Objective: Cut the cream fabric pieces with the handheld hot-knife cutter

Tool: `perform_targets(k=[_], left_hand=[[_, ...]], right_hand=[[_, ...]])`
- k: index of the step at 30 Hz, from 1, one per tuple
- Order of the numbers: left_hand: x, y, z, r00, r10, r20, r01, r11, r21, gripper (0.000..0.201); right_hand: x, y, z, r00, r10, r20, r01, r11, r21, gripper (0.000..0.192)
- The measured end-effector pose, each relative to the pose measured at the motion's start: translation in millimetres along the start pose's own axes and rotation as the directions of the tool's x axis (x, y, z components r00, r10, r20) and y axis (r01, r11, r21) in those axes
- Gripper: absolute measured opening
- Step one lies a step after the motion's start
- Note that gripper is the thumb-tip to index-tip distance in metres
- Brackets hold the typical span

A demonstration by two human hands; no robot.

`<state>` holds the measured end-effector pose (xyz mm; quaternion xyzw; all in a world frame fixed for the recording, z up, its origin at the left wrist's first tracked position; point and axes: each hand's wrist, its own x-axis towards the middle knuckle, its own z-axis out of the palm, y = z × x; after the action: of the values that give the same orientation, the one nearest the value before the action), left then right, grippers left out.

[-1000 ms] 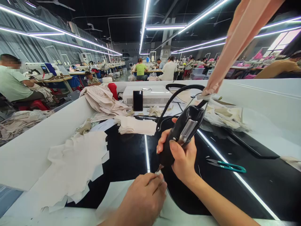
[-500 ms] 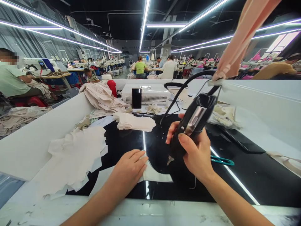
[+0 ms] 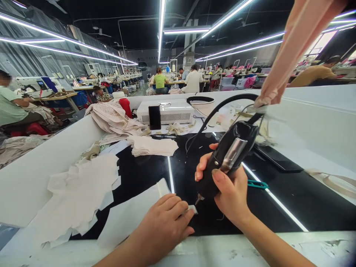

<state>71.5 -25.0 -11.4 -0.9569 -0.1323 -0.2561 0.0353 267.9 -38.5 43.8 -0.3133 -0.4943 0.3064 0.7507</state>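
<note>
My right hand [image 3: 226,185] grips a black corded hand tool [image 3: 229,155] with a metal plate on its side, its thin tip pointing down at the black table [image 3: 144,174]. My left hand [image 3: 164,226] presses a white fabric piece [image 3: 130,215] flat, fingers curled at its right corner just beside the tool tip. The tool's black cable [image 3: 219,107] arcs up and back to a pink strap [image 3: 294,44] hanging from above.
A pile of cut white pieces [image 3: 75,193] lies at left, a folded stack [image 3: 151,146] further back. Teal snips [image 3: 257,184] rest right of my hand. A white machine [image 3: 167,111] with a phone [image 3: 154,117] stands behind. White walls [image 3: 41,167] bound the table. Seated people work beyond.
My left hand slid the white piece nearer and curled its fingers at the corner. The tool came down so that its tip sits at that corner. The view shifted slightly.
</note>
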Motion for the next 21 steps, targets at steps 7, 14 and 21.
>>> perform_targets(k=[7, 14, 21], left_hand=[[-2.4, -1.9, 0.4, 1.000, -0.026, 0.013, 0.026, 1.000, -0.017, 0.028], [-0.5, 0.5, -3.4, 0.998, -0.059, 0.017, 0.059, 0.998, -0.020, 0.025], [-2.4, 0.9, -2.9, 0.996, -0.085, 0.019, 0.085, 0.996, -0.027, 0.025]], right_hand=[[-2.0, 4.7, 4.3, 1.000, -0.004, 0.014, 0.004, 1.000, -0.003, 0.041], [-2.6, 4.4, 2.5, 1.000, 0.012, 0.013, -0.012, 1.000, -0.010, 0.042], [-2.3, 4.6, 2.4, 1.000, 0.014, 0.016, -0.014, 1.000, 0.006, 0.044]])
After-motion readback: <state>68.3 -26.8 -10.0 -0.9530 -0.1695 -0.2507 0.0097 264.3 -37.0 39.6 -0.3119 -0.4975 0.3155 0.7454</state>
